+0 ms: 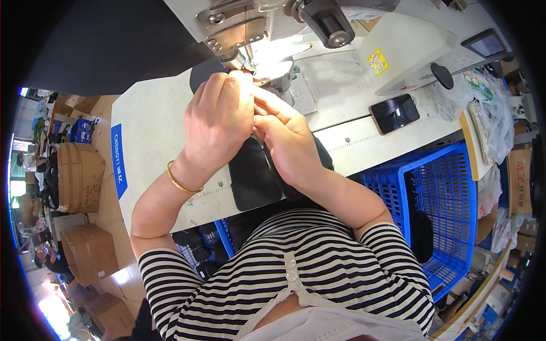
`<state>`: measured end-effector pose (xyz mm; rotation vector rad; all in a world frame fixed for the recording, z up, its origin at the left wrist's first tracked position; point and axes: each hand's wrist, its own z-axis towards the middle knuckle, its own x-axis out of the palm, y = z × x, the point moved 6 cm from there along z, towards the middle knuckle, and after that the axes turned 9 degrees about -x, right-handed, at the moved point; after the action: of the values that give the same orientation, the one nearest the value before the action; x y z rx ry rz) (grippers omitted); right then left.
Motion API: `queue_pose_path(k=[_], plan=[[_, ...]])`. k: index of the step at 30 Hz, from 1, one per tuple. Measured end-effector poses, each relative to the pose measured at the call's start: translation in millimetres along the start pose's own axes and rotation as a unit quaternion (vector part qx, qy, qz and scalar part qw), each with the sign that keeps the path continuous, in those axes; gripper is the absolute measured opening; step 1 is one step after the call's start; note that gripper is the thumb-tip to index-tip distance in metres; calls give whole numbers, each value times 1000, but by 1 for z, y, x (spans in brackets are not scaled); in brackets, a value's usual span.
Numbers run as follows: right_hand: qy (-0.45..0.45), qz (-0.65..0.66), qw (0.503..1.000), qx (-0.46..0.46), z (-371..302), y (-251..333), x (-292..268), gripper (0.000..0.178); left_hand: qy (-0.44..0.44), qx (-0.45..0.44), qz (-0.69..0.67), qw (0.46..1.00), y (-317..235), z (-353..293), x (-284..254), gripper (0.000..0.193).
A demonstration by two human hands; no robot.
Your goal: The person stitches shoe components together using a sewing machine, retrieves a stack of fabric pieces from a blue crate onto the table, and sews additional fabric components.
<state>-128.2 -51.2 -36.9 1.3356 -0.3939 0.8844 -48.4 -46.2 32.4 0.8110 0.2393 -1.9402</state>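
Both hands meet at the needle of the sewing machine [267, 23], toward 12 o'clock. The left hand [219, 122] is curled, its fingertips pressed together against those of the right hand [287, 136]; what they pinch is too small to tell. The black fabric piece [253, 176] lies on the table [153, 131] directly beneath both wrists, at 6 o'clock from the hands.

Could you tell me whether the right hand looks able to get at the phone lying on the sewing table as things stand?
Probably yes. The right hand is busy beside the left hand at the needle, but the phone lies face up to its right on the white table, with only bare tabletop between them.
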Motion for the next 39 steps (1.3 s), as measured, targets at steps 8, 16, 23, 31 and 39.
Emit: queue_pose_path(k=[8, 16, 23, 31, 39], plan=[[-2, -53, 999, -10, -3, 3, -5, 45, 9, -52, -103, 993, 24, 4, -19, 33], [49, -96, 994, -13, -10, 10, -4, 33, 6, -10, -156, 988, -3, -11, -24, 42], [33, -181, 983, 23, -22, 15, -16, 21, -32, -36, -161, 986, -5, -27, -33, 42], [39, -240, 970, -22, -28, 24, -16, 21, -48, 69, -140, 987, -21, -39, -36, 32], [6, -322, 946, -32, -25, 29, -18, 20, -8, 89, -116, 989, -29, -37, -34, 33]])
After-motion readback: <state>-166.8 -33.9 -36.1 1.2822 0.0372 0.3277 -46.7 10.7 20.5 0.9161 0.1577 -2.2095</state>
